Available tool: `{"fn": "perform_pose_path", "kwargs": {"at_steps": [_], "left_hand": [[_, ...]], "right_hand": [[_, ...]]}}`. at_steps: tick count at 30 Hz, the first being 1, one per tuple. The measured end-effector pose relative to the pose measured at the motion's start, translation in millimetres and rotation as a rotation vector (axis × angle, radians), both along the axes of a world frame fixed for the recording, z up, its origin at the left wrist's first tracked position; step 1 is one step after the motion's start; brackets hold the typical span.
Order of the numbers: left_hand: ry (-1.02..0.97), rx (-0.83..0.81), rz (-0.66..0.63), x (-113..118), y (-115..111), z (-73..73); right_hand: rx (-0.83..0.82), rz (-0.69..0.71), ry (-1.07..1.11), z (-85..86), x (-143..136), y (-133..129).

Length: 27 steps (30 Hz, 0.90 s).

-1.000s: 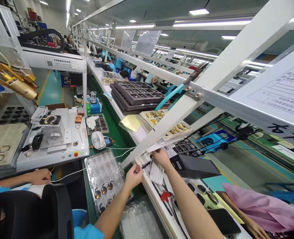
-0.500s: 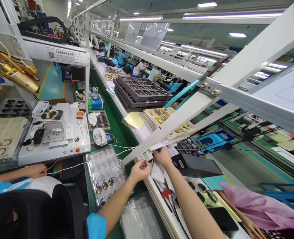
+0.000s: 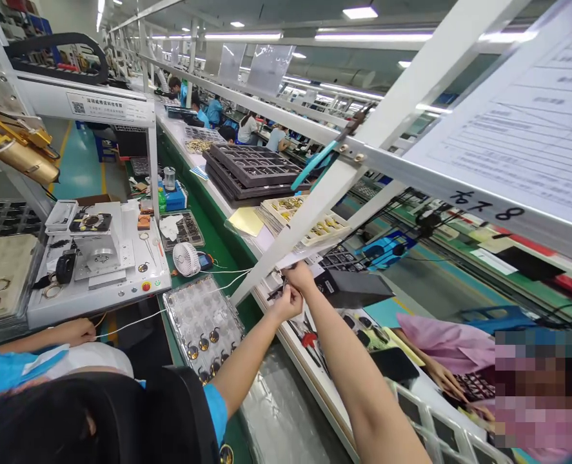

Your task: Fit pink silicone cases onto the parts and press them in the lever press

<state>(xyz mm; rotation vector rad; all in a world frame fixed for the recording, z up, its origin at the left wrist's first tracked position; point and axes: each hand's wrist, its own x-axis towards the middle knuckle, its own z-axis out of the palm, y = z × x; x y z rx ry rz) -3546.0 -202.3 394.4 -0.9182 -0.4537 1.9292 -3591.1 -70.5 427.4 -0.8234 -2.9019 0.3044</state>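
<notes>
My left hand is closed in a pinch beside the foot of the slanted white post. A thin dark piece shows at its fingertips, too small to name. Just above and touching it, my right hand is curled, its fingertips partly hidden near the post; I cannot make out what they grip. Below the hands lies a red-handled tool on the white bench. To the left, a clear tray holds several round gold-and-black parts.
A small white fan stands left of the post. Beyond it are stacked black trays and a cream tray of yellow parts. A black box sits right of my hands. Co-workers' hands are nearby on both sides.
My left hand has moved right and up against my right hand, and a thin dark piece now shows there. The view has shifted, so the surroundings appear further left.
</notes>
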Motion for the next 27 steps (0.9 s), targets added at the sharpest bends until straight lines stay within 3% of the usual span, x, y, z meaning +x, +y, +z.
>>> {"fn": "perform_pose_path", "kwargs": {"at_steps": [5,11,17,20,22,25,27], "left_hand": [[0.116,-0.045,0.073,-1,10,-8.0],[0.388,-0.177,0.111,19,8,-29.0],[0.815,-0.514,0.1,24,-15,-57.8],[1.049,-0.806,0.097,21,-23,-65.5],[1.196,-1.084,0.104,18,-27,-68.0],[1.322,-1.704,0.212,16,-29,-70.9],[1.322,-2.203,0.39,15,-27,-74.0]], "right_hand": [[-0.005,-0.003,0.042,-4.8,3,-10],[-0.076,0.031,0.063,-5.6,9,-8],[-0.161,0.073,0.076,4.1,12,-11],[-0.19,0.069,0.067,6.7,12,-16],[-0.212,0.073,0.066,7.8,12,-15],[-0.257,0.092,0.07,8.2,9,-6],[-0.29,0.104,0.078,7.1,7,3]]}}
